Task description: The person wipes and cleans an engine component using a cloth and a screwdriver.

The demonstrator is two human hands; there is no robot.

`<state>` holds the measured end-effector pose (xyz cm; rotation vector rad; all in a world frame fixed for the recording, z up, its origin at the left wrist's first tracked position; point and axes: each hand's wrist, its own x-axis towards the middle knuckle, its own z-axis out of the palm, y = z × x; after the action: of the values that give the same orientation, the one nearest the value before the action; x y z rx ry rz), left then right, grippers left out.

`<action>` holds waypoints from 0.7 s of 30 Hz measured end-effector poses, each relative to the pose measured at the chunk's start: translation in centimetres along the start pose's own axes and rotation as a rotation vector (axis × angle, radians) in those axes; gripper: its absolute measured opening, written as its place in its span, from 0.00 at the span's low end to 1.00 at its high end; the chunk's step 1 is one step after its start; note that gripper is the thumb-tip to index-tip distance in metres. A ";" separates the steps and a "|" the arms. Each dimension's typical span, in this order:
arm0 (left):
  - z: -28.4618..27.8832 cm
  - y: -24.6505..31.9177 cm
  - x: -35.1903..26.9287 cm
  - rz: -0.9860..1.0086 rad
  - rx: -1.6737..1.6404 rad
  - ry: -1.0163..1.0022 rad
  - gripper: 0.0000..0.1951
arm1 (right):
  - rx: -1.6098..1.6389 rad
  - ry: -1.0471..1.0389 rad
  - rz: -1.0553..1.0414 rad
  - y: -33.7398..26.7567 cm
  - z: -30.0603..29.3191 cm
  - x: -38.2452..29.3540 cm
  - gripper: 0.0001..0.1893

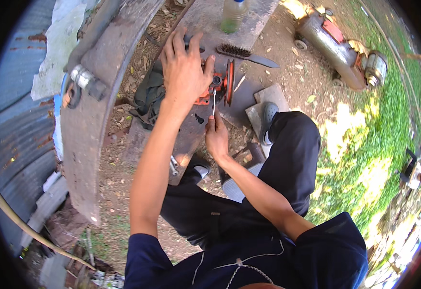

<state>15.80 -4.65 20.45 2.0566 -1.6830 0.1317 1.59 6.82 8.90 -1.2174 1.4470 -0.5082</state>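
Note:
A small red machine (203, 100), which looks like a pump head, sits on a worn wooden board (190, 132). On its right side stands a red grooved pulley wheel (229, 83). My left hand (184, 70) grips the machine from above, fingers spread and thumb near the pulley; it hides much of the body. A slim metal wrench (214, 103) is in my right hand (217, 135), its far end at the machine's front beside a round dark port (216, 80). A black oily spot (199, 118) marks the board just below the machine.
A wire brush (246, 56) and a plastic bottle (233, 18) are beyond the machine. Dark cloth (149, 97) lies left, metal wrenches (174, 165) nearer me. A wooden plank (84, 144) bears a pipe fitting (87, 81). A wheeled tank (327, 47) stands on the ground at right.

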 end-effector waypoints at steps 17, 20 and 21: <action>-0.5 -0.4 0.9 -0.020 -0.072 -0.142 0.17 | 0.227 -0.076 0.631 -4.4 0.1 -0.1 0.34; -1.1 -0.3 1.1 -0.016 -0.061 -0.194 0.18 | 0.342 -0.008 0.712 -3.9 0.9 -1.1 0.39; -1.1 -0.4 1.1 -0.022 -0.053 -0.202 0.19 | 0.279 -0.020 0.712 -3.4 1.2 -1.4 0.40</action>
<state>16.72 -5.16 21.66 2.1073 -1.7593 -0.1310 3.77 7.08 12.08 -0.4330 1.6092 -0.1908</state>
